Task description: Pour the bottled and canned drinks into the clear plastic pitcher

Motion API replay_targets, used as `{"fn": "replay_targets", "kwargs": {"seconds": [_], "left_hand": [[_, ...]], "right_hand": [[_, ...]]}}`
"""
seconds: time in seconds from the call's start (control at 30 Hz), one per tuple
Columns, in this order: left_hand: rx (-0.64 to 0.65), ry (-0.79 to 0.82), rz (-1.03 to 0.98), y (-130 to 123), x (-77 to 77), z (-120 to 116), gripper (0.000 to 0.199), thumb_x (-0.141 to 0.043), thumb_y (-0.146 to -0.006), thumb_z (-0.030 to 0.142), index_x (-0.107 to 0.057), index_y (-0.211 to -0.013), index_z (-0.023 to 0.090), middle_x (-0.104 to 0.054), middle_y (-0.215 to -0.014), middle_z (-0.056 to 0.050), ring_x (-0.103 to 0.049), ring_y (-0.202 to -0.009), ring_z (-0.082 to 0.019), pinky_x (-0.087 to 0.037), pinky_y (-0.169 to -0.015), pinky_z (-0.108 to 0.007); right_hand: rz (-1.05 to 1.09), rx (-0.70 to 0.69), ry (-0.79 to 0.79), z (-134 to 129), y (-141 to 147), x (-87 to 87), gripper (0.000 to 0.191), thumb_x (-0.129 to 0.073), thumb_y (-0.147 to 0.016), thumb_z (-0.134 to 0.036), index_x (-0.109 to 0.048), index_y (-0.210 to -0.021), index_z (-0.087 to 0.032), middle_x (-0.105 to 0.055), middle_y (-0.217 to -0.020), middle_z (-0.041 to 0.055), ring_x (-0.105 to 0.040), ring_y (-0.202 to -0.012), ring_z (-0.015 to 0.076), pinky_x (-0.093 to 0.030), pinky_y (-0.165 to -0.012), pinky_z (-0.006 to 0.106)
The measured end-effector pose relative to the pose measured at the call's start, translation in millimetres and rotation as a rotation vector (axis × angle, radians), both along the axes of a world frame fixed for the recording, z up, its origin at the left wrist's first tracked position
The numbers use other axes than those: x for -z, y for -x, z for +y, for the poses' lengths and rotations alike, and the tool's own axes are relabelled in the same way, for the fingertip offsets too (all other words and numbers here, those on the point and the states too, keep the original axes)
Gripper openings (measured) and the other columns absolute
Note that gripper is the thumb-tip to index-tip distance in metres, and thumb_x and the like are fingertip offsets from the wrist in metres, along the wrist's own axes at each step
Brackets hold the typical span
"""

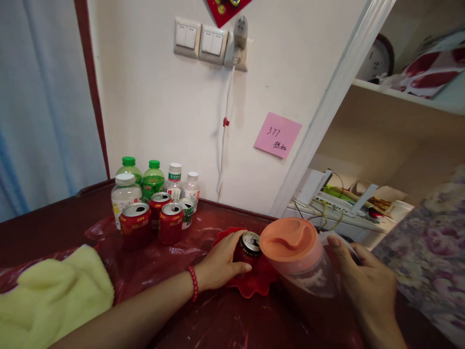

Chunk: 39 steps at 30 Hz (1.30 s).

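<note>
My left hand (221, 259), with a red bead bracelet on the wrist, is wrapped round an opened dark red drink can (250, 247). That can stands in a red dish with a wavy rim (250, 288). In my right hand (366, 281) is the handle of a clear plastic pitcher (308, 278) with an orange lid (286, 237). The pitcher tilts toward the can, its lid edge close beside the can's top. Whether any liquid is flowing cannot be made out.
Several opened red cans (170, 225) and bottles with green caps (153, 179) or white caps (125, 194) stand at the back left. A yellow towel (61, 295) lies front left on the plastic-covered dark red table (145, 291). A cable (224, 145) hangs down the wall behind.
</note>
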<state>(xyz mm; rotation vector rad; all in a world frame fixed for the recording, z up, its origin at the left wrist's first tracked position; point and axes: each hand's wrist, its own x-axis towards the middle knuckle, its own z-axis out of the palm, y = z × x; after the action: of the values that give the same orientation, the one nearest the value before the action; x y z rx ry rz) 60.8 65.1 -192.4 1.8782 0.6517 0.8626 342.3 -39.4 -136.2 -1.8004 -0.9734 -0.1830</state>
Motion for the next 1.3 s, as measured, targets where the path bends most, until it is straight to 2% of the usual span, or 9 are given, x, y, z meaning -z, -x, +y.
{"fn": "replay_targets", "kwargs": {"seconds": [0.2, 0.3, 0.5, 1.17, 1.3], "left_hand": [[-0.007, -0.017, 0.001, 0, 1.3, 1, 0.079, -0.078, -0.074, 0.014, -0.051, -0.147, 0.026, -0.057, -0.154, -0.011, -0.050, -0.145, -0.032, -0.034, -0.126, -0.053], [0.001, -0.017, -0.004, 0, 1.2, 1, 0.078, -0.078, -0.074, 0.013, -0.051, -0.147, 0.026, -0.057, -0.154, -0.010, -0.050, -0.145, -0.032, -0.034, -0.126, -0.052], [0.009, 0.008, -0.015, 0, 2.0, 1, 0.080, -0.077, -0.073, 0.013, -0.051, -0.147, 0.026, -0.056, -0.155, -0.011, -0.049, -0.146, -0.032, -0.033, -0.127, -0.053], [-0.006, -0.001, 0.009, 0, -2.8, -1, 0.078, -0.077, -0.073, 0.013, -0.052, -0.146, 0.025, -0.058, -0.154, -0.010, -0.050, -0.145, -0.032, -0.035, -0.126, -0.052], [0.000, 0.004, 0.005, 0, -2.4, -1, 0.078, -0.077, -0.073, 0.013, -0.052, -0.146, 0.026, -0.057, -0.154, -0.010, -0.050, -0.145, -0.032, -0.034, -0.127, -0.052]], "right_hand": [[0.002, 0.014, 0.017, 1, -2, 0.6, 0.081, -0.055, -0.077, -0.100, -0.059, -0.068, -0.019, -0.041, -0.060, -0.0026, -0.042, -0.062, 0.0155, -0.033, -0.054, 0.025], [-0.027, 0.008, 0.008, 1, -1, 0.6, 0.078, -0.055, -0.082, -0.096, -0.060, -0.070, -0.019, -0.042, -0.061, -0.0025, -0.042, -0.063, 0.0154, -0.033, -0.055, 0.025], [-0.014, 0.008, -0.002, 1, -1, 0.4, 0.077, -0.056, -0.080, -0.095, -0.057, -0.066, -0.020, -0.040, -0.059, -0.0021, -0.042, -0.061, 0.0157, -0.032, -0.051, 0.025], [0.018, -0.019, 0.002, -4, 10, -5.1, 0.071, -0.058, -0.085, -0.090, -0.061, -0.077, -0.019, -0.042, -0.064, -0.0031, -0.039, -0.064, 0.0153, -0.031, -0.057, 0.026], [0.024, -0.015, -0.007, -2, 5, -1.9, 0.073, -0.059, -0.083, -0.091, -0.059, -0.072, -0.019, -0.041, -0.062, -0.0026, -0.040, -0.064, 0.0153, -0.032, -0.056, 0.025]]}}
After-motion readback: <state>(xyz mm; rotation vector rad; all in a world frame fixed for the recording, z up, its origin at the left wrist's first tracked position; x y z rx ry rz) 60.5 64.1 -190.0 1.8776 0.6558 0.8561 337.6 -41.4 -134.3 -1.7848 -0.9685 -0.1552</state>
